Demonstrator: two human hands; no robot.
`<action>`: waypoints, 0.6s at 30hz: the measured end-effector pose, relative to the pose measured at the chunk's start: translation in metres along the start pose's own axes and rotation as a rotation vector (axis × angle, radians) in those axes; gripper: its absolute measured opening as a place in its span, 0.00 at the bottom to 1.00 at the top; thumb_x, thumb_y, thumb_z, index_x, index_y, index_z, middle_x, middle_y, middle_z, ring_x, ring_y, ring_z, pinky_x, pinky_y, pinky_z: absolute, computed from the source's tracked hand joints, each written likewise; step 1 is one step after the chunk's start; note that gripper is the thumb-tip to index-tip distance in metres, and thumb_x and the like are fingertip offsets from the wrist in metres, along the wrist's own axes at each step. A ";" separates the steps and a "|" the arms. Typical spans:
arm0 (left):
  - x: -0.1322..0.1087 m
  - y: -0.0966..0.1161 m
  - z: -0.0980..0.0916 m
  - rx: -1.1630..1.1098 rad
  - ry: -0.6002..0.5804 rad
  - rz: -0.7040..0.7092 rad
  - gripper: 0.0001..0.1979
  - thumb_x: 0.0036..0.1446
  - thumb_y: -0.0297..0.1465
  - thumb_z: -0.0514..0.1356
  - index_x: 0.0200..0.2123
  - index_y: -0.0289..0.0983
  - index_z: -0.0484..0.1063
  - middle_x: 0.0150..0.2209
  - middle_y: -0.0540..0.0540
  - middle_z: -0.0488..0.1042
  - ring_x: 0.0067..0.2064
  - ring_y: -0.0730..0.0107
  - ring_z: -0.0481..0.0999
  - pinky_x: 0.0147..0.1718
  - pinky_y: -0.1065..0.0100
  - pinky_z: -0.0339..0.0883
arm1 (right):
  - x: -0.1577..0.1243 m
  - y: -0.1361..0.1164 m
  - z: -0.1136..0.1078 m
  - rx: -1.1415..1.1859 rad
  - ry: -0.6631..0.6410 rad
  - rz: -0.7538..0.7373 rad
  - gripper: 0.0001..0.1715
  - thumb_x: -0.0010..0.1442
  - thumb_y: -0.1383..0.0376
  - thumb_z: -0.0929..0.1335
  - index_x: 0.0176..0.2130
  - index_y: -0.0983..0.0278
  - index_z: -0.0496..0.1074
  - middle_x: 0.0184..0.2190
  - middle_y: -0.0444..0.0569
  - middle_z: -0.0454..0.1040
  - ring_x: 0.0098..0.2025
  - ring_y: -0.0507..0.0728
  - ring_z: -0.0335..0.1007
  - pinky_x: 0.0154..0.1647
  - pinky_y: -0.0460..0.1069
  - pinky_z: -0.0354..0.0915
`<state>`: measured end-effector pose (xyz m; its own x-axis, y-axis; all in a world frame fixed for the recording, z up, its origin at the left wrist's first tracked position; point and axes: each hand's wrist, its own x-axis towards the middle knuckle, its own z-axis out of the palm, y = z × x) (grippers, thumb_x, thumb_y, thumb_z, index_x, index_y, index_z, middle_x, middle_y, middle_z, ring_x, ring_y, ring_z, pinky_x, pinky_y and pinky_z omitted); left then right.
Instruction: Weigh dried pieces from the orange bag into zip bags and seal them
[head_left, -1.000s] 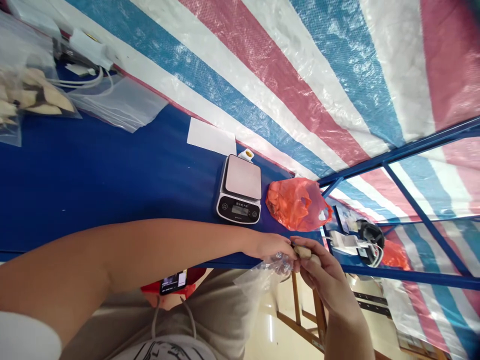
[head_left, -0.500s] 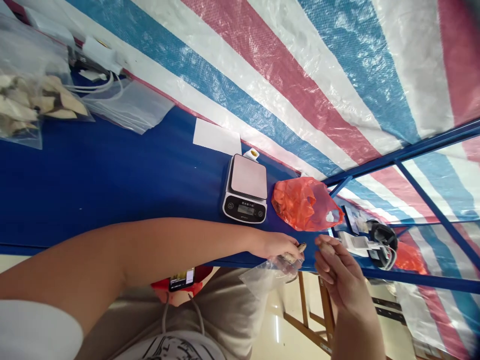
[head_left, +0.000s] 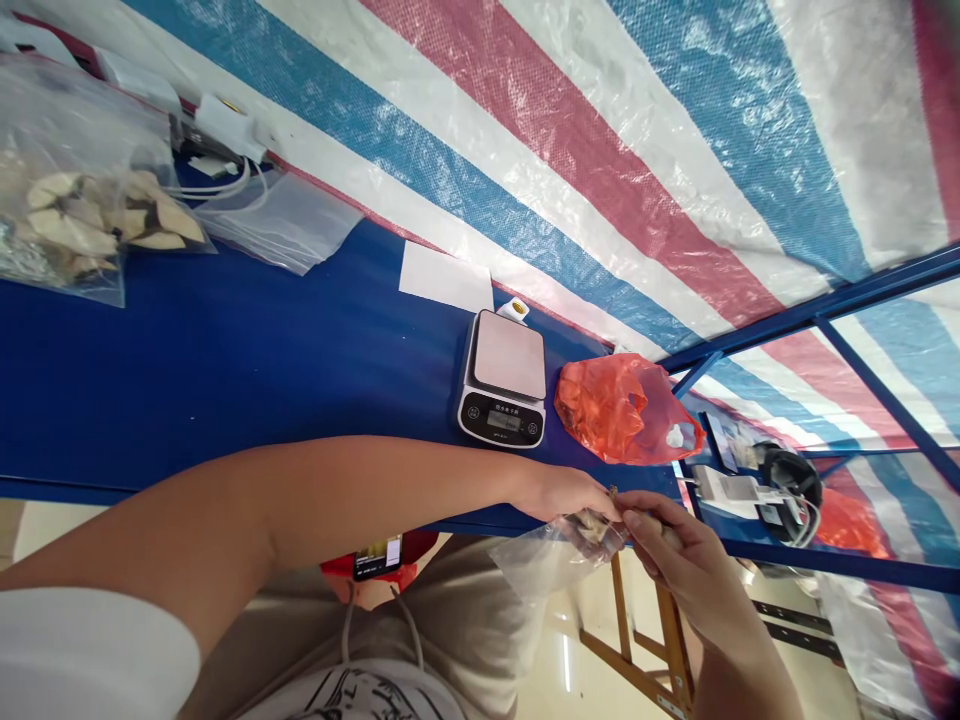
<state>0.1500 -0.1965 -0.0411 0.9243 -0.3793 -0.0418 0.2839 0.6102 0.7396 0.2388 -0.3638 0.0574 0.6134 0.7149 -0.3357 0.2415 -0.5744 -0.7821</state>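
My left hand (head_left: 566, 493) is closed on the mouth of a small clear plastic bag (head_left: 541, 555) that hangs just past the front edge of the blue table (head_left: 225, 380). A few brownish pieces show inside the bag near its opening. My right hand (head_left: 667, 545) meets the left at the bag's mouth, fingers pinched on a small tan piece (head_left: 664, 527). Both hands are just in front of a digital scale (head_left: 504, 378) and an orange plastic bag (head_left: 622, 410).
At the far left lie a clear bag of pale sliced pieces (head_left: 82, 220), empty clear bags (head_left: 285, 215) and a white sheet (head_left: 444, 278). A blue metal frame (head_left: 817, 300) and striped tarp (head_left: 600, 150) stand behind. A phone (head_left: 377, 556) rests on my lap.
My right hand drew away from the bag's mouth half a second ago and has come back to it with a tan piece. The left hand kept holding the bag.
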 end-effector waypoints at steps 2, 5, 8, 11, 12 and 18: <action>-0.001 0.001 0.002 0.000 0.000 0.000 0.12 0.46 0.36 0.65 0.34 0.37 0.73 0.31 0.50 0.73 0.33 0.69 0.74 0.41 0.62 0.72 | 0.001 -0.002 0.001 -0.009 0.024 -0.026 0.26 0.56 0.47 0.78 0.47 0.61 0.80 0.27 0.46 0.73 0.27 0.52 0.59 0.25 0.46 0.58; -0.002 0.003 0.005 0.017 -0.003 -0.002 0.12 0.46 0.35 0.66 0.34 0.36 0.74 0.30 0.50 0.71 0.33 0.69 0.73 0.41 0.62 0.71 | 0.003 -0.006 0.003 -0.089 0.085 -0.051 0.27 0.54 0.46 0.78 0.45 0.61 0.81 0.33 0.50 0.78 0.32 0.56 0.68 0.30 0.48 0.66; -0.004 0.003 0.008 0.039 0.011 -0.003 0.12 0.46 0.33 0.67 0.34 0.35 0.74 0.32 0.49 0.73 0.34 0.70 0.73 0.41 0.63 0.69 | 0.004 -0.009 0.006 -0.220 0.110 -0.043 0.28 0.53 0.43 0.77 0.43 0.61 0.81 0.32 0.50 0.78 0.32 0.57 0.70 0.29 0.49 0.66; -0.005 0.002 0.008 0.068 0.010 -0.011 0.14 0.42 0.31 0.69 0.34 0.35 0.74 0.33 0.49 0.74 0.34 0.70 0.73 0.40 0.63 0.68 | 0.004 -0.010 0.008 -0.299 0.080 -0.028 0.28 0.55 0.42 0.75 0.39 0.62 0.81 0.21 0.45 0.71 0.25 0.54 0.62 0.24 0.47 0.59; -0.005 0.002 0.007 0.077 0.008 -0.011 0.15 0.41 0.31 0.70 0.34 0.35 0.74 0.33 0.50 0.74 0.34 0.70 0.73 0.40 0.63 0.68 | 0.004 -0.011 0.009 -0.295 0.080 -0.033 0.27 0.56 0.42 0.75 0.39 0.62 0.80 0.20 0.43 0.68 0.23 0.52 0.59 0.23 0.46 0.56; -0.008 0.006 0.007 0.092 -0.006 0.009 0.21 0.38 0.34 0.73 0.36 0.36 0.71 0.32 0.51 0.73 0.35 0.70 0.74 0.38 0.65 0.68 | 0.009 -0.010 0.009 -0.075 0.173 -0.039 0.27 0.56 0.43 0.75 0.38 0.63 0.76 0.20 0.41 0.66 0.22 0.50 0.55 0.22 0.45 0.53</action>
<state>0.1424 -0.1944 -0.0319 0.9253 -0.3780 -0.0312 0.2504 0.5471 0.7987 0.2351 -0.3483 0.0580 0.7211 0.6618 -0.2051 0.3195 -0.5803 -0.7491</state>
